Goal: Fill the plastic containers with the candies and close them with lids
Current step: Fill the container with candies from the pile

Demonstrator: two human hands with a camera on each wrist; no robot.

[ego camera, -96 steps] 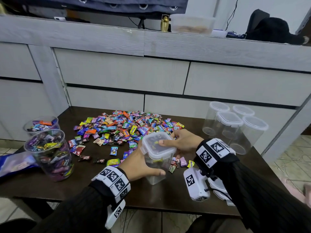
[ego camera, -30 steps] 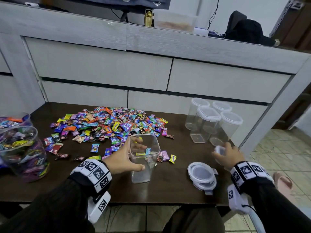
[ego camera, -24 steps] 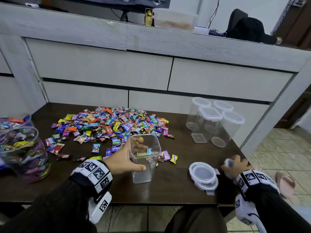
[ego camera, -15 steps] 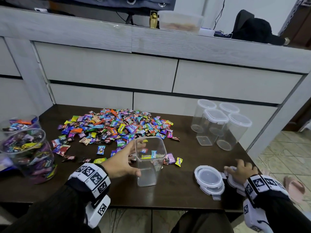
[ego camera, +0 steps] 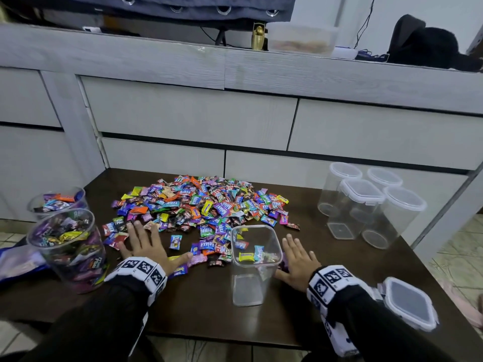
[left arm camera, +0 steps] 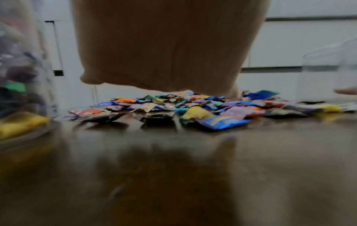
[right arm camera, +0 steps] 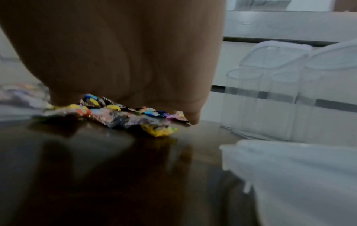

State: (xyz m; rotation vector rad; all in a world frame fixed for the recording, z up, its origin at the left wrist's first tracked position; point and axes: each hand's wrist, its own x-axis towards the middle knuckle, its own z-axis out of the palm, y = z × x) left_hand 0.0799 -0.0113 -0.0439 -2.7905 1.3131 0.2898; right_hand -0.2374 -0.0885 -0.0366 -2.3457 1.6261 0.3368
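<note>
An open, clear square container [ego camera: 254, 262] stands empty near the table's front, between my hands. Behind it spreads a big heap of wrapped candies [ego camera: 203, 205] [left arm camera: 193, 105] [right arm camera: 123, 116]. My left hand [ego camera: 146, 244] lies flat with spread fingers on candies at the heap's near left edge. My right hand [ego camera: 298, 257] lies flat on the table just right of the container, over a few stray candies. Neither hand holds anything. The removed lids [ego camera: 410, 303] [right arm camera: 289, 175] lie stacked at the front right corner.
Two round tubs full of candies [ego camera: 69, 246] [left arm camera: 17, 85] stand at the left edge. Several empty lidded containers [ego camera: 366, 202] [right arm camera: 280, 91] cluster at the back right. The dark table [ego camera: 203, 309] meets grey drawers behind; its front edge is close.
My left hand let go of the square container and moved left onto the candies. My right hand left the lids at the right corner and came in beside the container.
</note>
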